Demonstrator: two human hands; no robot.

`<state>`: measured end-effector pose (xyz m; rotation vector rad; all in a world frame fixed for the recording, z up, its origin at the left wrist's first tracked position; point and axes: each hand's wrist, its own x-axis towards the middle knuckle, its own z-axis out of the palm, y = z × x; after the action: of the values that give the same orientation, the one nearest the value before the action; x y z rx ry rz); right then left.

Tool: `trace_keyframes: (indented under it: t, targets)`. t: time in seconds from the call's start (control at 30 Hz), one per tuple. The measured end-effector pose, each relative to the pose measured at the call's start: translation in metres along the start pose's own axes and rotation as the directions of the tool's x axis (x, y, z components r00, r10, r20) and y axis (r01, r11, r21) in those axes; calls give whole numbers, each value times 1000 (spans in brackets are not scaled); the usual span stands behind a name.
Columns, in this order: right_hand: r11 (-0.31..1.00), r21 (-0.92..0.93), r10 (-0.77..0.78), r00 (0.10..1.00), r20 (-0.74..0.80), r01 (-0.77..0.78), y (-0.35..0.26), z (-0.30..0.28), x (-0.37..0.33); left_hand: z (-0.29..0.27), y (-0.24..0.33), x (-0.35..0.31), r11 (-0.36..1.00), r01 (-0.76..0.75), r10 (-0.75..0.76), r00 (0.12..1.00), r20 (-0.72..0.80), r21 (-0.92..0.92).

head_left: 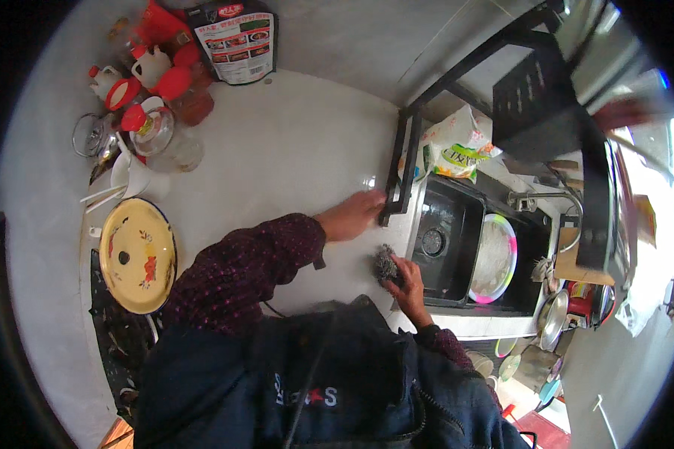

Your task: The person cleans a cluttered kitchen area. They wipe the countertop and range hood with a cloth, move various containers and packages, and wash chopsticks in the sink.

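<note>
My left hand [352,216] reaches across the pale counter to the foot of a black metal rack [401,161]. Its fingers are closed at the rack's leg, and the fingertips are partly hidden there. Nearer to me, by the front corner of the sink, my right hand [410,289] grips a grey steel wool scrubber [385,263] against the countertop [299,142]. Just right of that hand lies the black double sink [445,280]. A white basin with a multicoloured rim [512,254] sits in its right bowl.
An enamel lid [138,254] covers a pot on the black stove at left. Red-capped jars [174,84] and a dark food pouch [238,45] stand at the back left. A white bag [460,142] rests behind the sink, near the faucet [524,200]. The rack overhangs the sink.
</note>
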<state>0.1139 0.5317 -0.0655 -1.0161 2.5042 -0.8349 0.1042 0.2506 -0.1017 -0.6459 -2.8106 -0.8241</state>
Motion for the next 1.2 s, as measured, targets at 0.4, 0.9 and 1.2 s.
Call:
trace_keyframes:
  t: [0.4, 0.9, 1.2]
  targets:
    - [991, 133, -8, 999, -32, 12, 0, 2, -6, -61, -44, -55, 858, 110, -297, 903, -311, -502]
    - [980, 181, -56, 991, -123, 78, 15, 12, -9, -21, 46, -96, 952, 267, -247, 959, -137, 150]
    - [812, 576, -38, 993, -110, 94, 33, -25, -22, 67, 203, -76, 975, 222, -222, 975, 6, 28]
